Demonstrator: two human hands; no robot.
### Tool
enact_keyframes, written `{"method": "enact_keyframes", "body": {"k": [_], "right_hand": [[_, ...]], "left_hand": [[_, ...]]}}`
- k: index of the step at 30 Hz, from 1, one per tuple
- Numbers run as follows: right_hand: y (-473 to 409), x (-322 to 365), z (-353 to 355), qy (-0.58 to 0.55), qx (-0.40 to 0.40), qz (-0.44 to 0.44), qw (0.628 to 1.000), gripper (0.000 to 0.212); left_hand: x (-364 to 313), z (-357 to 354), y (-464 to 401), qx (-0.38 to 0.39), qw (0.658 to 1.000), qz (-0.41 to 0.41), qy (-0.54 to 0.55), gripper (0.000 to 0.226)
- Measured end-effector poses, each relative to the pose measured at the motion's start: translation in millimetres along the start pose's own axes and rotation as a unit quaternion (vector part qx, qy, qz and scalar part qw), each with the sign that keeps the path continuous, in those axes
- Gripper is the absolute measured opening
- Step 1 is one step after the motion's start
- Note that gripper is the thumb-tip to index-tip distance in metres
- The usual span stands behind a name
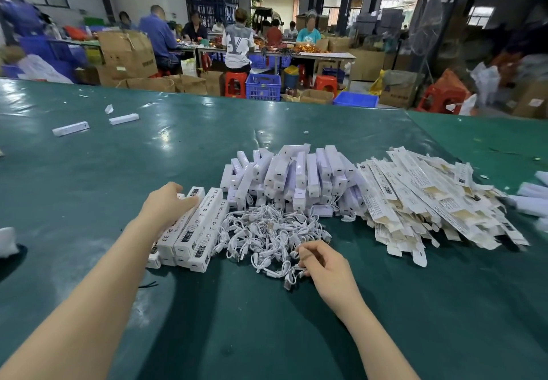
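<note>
On the green table (124, 172) lies a row of closed white printed boxes (195, 231). My left hand (167, 206) rests on top of the leftmost boxes, fingers laid over one box. To the right is a tangle of short white cables (267, 231). My right hand (324, 264) sits at the near right edge of that tangle and pinches a cable between thumb and fingers. Behind the cables stands a heap of white bar-shaped devices (290, 175). A pile of flat unfolded cartons (430, 198) spreads to the right.
Two loose white boxes (71, 128) lie far left on the table, and more white pieces (530, 198) at the right edge. Beyond the table, several people sit at workbenches among cardboard boxes (127, 53), blue crates (263, 86) and red stools (235, 83).
</note>
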State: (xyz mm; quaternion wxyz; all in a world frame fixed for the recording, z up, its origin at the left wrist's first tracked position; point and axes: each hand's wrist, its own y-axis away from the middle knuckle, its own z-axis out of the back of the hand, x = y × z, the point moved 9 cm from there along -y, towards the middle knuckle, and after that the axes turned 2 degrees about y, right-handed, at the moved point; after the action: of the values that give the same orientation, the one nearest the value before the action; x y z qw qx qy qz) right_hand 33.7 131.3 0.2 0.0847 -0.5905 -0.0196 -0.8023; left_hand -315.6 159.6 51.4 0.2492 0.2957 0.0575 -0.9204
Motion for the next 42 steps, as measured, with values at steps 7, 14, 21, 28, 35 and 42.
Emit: {"method": "enact_keyframes", "body": {"k": [7,14,21,28,35,42], "right_hand": [[-0.6,-2.3,0.3,0.002,0.004,0.001,1.000,0.015],[-0.9,-2.1,-2.9,0.029,0.017,0.017,0.999,0.016],[-1.8,-2.3,-2.7,0.023,0.013,0.015,1.000,0.015],[-2.4,-2.3,-3.2,0.025,0.014,0.010,1.000,0.018],[0.9,4.1,-3.7,0.040,0.025,0.018,0.999,0.018],[3.5,8.7,-2.9,0.052,0.030,0.021,0.998,0.018]], "left_hand": [[-2.6,18.6,-9.4,-0.051,0.990,-0.083,-0.099,0.047],[-2.1,5.5,9.4,0.133,0.934,-0.196,-0.266,0.074],[-7.2,49.8,4.5,0.027,0.958,-0.190,-0.211,0.039],[-6.2,50.4,3.4,0.016,0.978,-0.101,-0.184,0.022],[-14.8,-6.1,18.8,0.132,0.984,-0.045,-0.114,0.069],[-33.1,-26.3,26.4,0.057,0.989,-0.051,-0.128,0.073]]}}
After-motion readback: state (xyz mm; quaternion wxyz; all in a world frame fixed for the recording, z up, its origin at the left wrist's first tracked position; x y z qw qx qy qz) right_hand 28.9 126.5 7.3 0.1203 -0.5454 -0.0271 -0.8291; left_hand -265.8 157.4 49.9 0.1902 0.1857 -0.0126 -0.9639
